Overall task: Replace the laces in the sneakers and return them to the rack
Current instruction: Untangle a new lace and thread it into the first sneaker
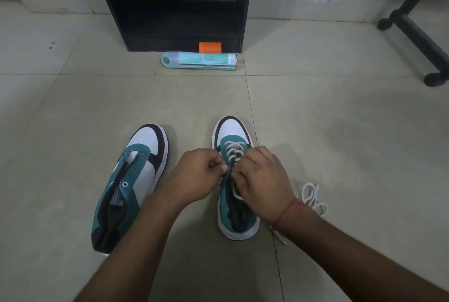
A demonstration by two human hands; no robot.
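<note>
Two teal, white and black sneakers stand on the tiled floor, toes pointing away from me. The left sneaker (136,175) has bare eyelets and no lace. The right sneaker (233,136) carries a white lace (233,149) crossed through its front eyelets. My left hand (196,175) and my right hand (262,180) meet over the middle of the right sneaker, fingers pinched on the lace and the eyelet flap. A loose white lace (313,198) lies coiled on the floor to the right of that sneaker, partly hidden by my right wrist.
A black rack (175,5) stands against the wall ahead. In front of it lie a teal spray can (199,61) on its side and an orange cap (210,47). A black stand's legs (418,36) cross the floor at the right.
</note>
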